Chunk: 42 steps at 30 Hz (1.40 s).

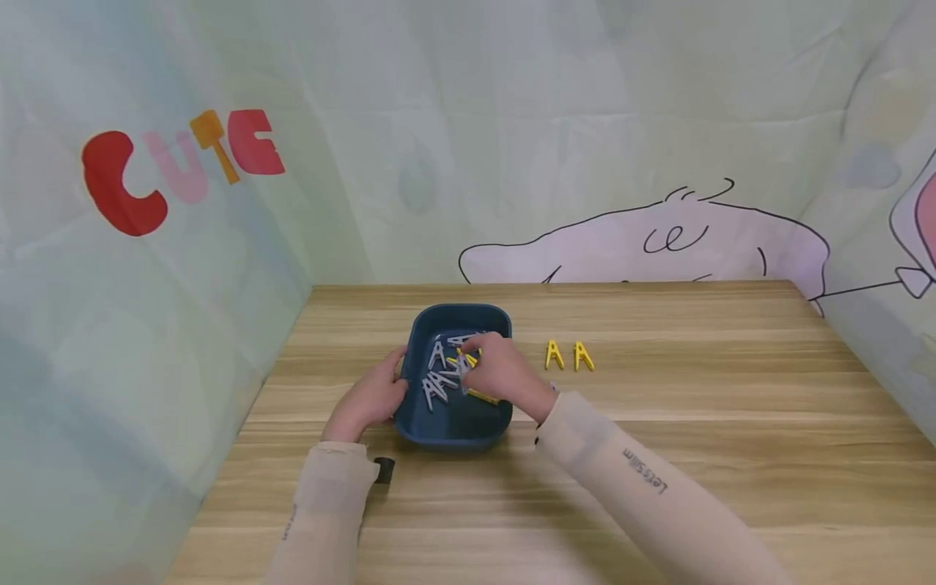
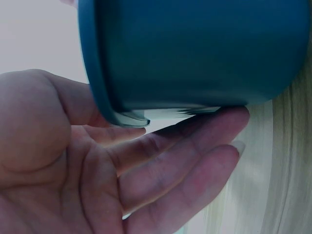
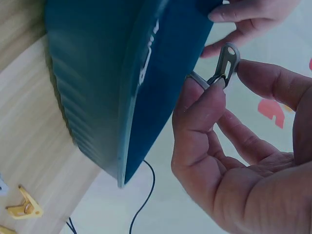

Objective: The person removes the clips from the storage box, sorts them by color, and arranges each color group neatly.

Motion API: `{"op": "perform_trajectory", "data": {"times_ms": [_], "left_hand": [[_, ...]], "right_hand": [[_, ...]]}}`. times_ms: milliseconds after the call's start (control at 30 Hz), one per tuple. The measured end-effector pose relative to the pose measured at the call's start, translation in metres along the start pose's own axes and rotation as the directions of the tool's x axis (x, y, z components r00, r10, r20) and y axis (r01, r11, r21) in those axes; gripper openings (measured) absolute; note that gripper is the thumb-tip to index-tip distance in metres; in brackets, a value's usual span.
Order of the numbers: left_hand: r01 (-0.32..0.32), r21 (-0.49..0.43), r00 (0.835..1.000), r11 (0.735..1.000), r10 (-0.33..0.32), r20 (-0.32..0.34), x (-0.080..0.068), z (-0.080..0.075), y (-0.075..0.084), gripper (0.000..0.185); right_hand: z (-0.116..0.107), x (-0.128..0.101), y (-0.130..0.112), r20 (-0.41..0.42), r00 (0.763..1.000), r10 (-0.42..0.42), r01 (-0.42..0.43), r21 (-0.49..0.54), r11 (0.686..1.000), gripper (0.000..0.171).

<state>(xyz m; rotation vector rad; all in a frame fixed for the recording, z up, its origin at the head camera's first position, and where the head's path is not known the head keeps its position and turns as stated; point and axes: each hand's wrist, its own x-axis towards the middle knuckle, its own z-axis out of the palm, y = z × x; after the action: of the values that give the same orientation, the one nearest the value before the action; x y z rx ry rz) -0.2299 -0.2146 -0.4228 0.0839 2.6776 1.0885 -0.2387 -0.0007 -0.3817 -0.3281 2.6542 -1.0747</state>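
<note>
My left hand (image 1: pixel 373 396) holds the left wall of a dark blue plastic bin (image 1: pixel 446 439). In the left wrist view its long fingers (image 2: pixel 195 168) lie along the outside wall, while the right wrist view has a fingertip over the rim. Over the bin's right half, my right hand (image 1: pixel 504 374) pinches a grey clothespin (image 3: pixel 228 61) between thumb and forefinger. Several grey clothespins (image 1: pixel 435 388) lie on the bin floor along with some yellow ones (image 1: pixel 483 396), partly hidden by the right hand.
Two yellow clothespins (image 1: pixel 582 356) stand apart on the wooden table (image 1: pixel 695 406) right of the bin. A small grey piece (image 1: pixel 553 387) shows beside my right wrist. Printed fabric (image 1: pixel 395 162) hangs behind the table and at its sides. A thin black cable (image 3: pixel 151 187) hangs in the right wrist view.
</note>
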Motion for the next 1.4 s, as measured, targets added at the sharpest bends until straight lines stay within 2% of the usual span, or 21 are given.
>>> {"op": "perform_trajectory", "data": {"times_ms": [167,367,600,833,1033,1400], "left_hand": [[0.011,-0.002,1.0,1.0,-0.011,0.002,0.0,0.001,0.0,0.057],[0.019,0.0,1.0,1.0,-0.019,0.004,0.0,0.0,0.0,0.058],[0.014,0.01,1.0,1.0,-0.014,0.005,0.0,0.0,0.001,0.057],[0.011,0.006,1.0,1.0,-0.011,0.007,0.0,0.0,0.002,0.058],[0.011,0.01,1.0,1.0,-0.011,0.009,0.0,-0.001,0.001,0.058],[0.009,0.021,1.0,1.0,-0.009,0.007,0.002,0.0,-0.001,0.058]], "right_hand": [[-0.01,-0.001,0.007,-0.009,1.0,0.006,-0.006,0.016,1.0,0.045],[-0.026,-0.009,0.018,-0.034,0.998,0.06,-0.059,0.024,0.998,0.047],[-0.039,-0.013,0.037,-0.079,0.994,0.077,-0.075,0.036,0.997,0.045],[-0.05,-0.02,0.058,-0.085,0.991,0.106,-0.103,0.04,0.994,0.045],[-0.055,-0.025,0.08,-0.081,0.987,0.139,-0.135,0.049,0.99,0.046],[-0.057,-0.029,0.115,-0.117,0.979,0.165,-0.169,-0.027,0.985,0.047]]}}
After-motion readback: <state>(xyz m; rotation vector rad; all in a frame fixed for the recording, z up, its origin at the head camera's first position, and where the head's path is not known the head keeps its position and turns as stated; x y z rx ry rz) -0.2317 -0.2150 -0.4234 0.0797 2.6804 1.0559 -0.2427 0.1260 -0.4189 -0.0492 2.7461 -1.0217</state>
